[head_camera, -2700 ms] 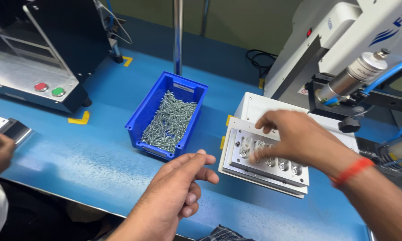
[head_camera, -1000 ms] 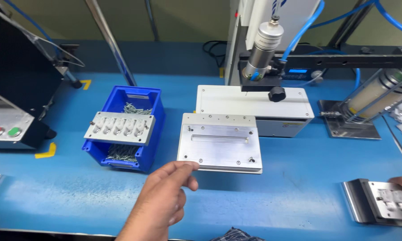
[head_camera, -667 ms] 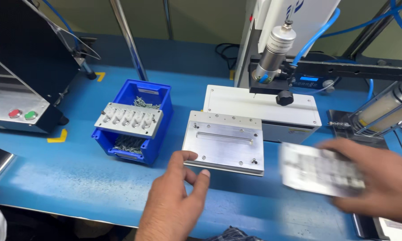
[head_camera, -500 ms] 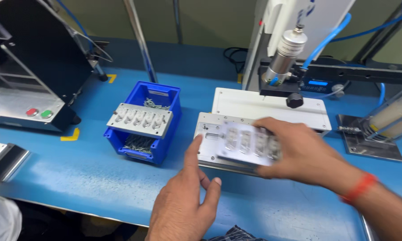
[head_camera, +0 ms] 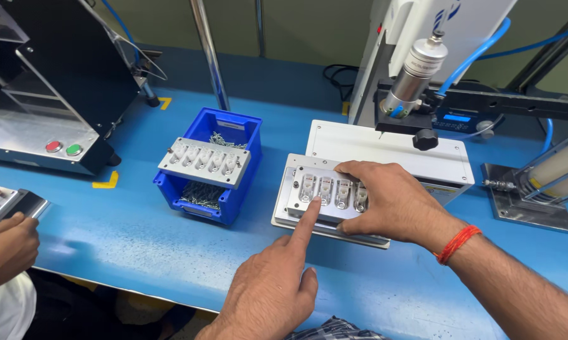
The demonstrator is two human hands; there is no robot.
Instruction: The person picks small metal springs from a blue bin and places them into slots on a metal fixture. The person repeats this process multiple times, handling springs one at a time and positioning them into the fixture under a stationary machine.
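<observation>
- The blue table carries everything in view, seen from the head camera.
- A black machine with a red and a green button stands at the far left.
- A white press with a steel cylinder hanging over a white base stands at the back right.
- A blue bin of small screws sits left of centre, with a grey fixture lying across its top.
- A metal plate lies just in front of the white base, and the tray (a row of small pockets holding parts) rests on it.
- The right hand lies over the tray's right end, its fingers spread and pressed flat on it, gripping nothing.
- The left hand points with its forefinger, whose tip touches the tray's front edge; the other fingers are curled in, empty.
- Another person's hand holds a small device at the far left edge.
</observation>
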